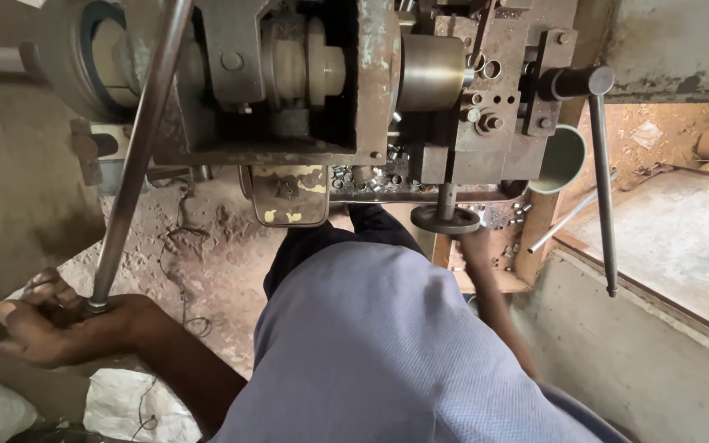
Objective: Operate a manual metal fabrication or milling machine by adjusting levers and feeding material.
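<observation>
Blue-shirted torso [387,344] of the person fills the lower middle of the view, both arms extended outward from it. Left hand [51,320] is clenched around the bottom end of a long steel lever [137,156], fingers [47,287] curled over the bar just where it meets the palm. From that hand the lever runs up and slightly to the right, its long axis steep, ending at the large wheel housing [92,49] of the worn machine [354,90] above. Right hand [476,244] is raised to the small round handwheel [446,218] under the machine's front; it sits just below and touching the wheel's rim, but motion blur prevents a finding on whether the fingers are closed. A second, thinner crank handle [602,180] hangs well to the right of that hand, untouched. Loose small metal parts [371,176] lie in the tray up and to the left of the right hand. Dusty floor [207,246] lies between the two arms.
</observation>
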